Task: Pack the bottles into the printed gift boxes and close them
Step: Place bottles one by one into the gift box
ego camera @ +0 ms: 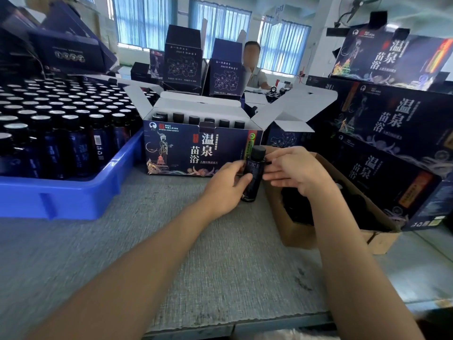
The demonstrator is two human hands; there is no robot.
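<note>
A dark bottle [253, 175] with a black cap is held upright just in front of the right end of the open gift box [186, 148]. Its lower body is gripped by the curled fingers of the left hand [226, 186]. The right hand [291, 170] is laid against the bottle's other side with fingers stretched nearly straight. Whether its thumb pinches the neck cannot be told through the blur.

The box's white flaps [289, 106] are raised and spread outward, and a row of black caps [193, 119] is seen inside. Its left end is closely bordered by the rim of a blue tray [73, 192] packed with standing bottles [61, 119]. At its right, a brown carton [301, 231] is set at an angle, and closed printed boxes [382, 123] are stacked behind it. A broad stretch of grey mat [196, 241] is left open between tray and carton, down to the table's front edge [245, 322].

"PICC" is printed at the box's upper left, and the large characters 温泉 and 苗浴 are read on its front and on the stacked boxes. The smaller print is too fine to be read.
</note>
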